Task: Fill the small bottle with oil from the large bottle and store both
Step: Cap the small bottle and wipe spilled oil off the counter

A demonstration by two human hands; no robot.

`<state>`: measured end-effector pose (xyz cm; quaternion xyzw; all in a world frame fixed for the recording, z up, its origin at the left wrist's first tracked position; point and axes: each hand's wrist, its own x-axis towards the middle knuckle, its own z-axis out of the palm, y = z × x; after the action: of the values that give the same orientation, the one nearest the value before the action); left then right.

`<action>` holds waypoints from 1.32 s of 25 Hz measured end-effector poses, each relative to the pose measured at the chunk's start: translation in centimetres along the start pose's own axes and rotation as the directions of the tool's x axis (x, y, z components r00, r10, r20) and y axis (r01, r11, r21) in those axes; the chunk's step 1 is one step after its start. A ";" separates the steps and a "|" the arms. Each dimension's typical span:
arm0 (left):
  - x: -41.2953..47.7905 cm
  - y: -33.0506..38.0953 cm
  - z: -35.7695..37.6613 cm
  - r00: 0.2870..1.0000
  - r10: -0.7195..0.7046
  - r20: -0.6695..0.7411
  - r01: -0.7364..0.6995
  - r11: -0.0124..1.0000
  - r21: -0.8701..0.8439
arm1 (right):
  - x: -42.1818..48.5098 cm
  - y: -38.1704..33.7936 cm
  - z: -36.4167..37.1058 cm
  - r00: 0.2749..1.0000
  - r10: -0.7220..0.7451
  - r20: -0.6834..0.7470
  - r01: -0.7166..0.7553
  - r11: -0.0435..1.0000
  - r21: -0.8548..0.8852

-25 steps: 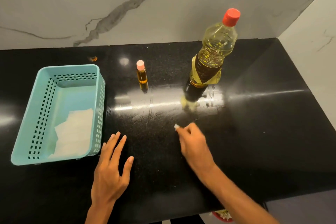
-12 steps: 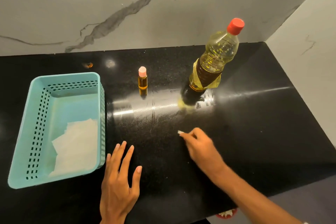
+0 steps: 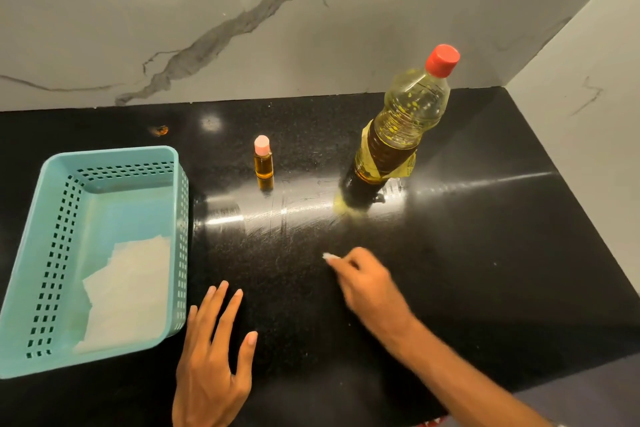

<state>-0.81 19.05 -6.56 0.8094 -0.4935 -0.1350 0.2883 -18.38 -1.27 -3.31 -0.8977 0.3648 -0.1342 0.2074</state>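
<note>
The small bottle point(image 3: 263, 163), amber with a pink cap, stands upright at the middle of the black counter point(image 3: 485, 253). To its right stands the large oil bottle point(image 3: 394, 135) with a red cap and yellow label, also capped. My right hand point(image 3: 363, 284) is in front of the large bottle, fingers pinched on a small white scrap point(image 3: 327, 256) pressed to the counter. My left hand point(image 3: 214, 357) lies flat on the counter near the front edge, fingers spread, holding nothing.
A teal perforated basket point(image 3: 180, 236) sits at the left with white tissue point(image 3: 128, 291) lying inside. Marble walls close the back and the right side. The counter's front edge runs just below my hands.
The view has shifted slightly; my right hand with the white scrap has stayed low on the counter in front of the large bottle. My left hand stays flat. Both bottles have not moved.
</note>
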 end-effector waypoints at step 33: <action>-0.2 0.8 0.0 1.000 -0.030 -0.008 0.030 0.999 0.013 | 5.5 9.9 -5.3 0.926 0.268 -0.266 -0.303 0.948 -0.099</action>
<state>-1.52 18.97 -6.11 0.8191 -0.4810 -0.1331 0.2830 -22.53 -13.08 -2.77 -0.8230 0.5233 -0.1885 0.1147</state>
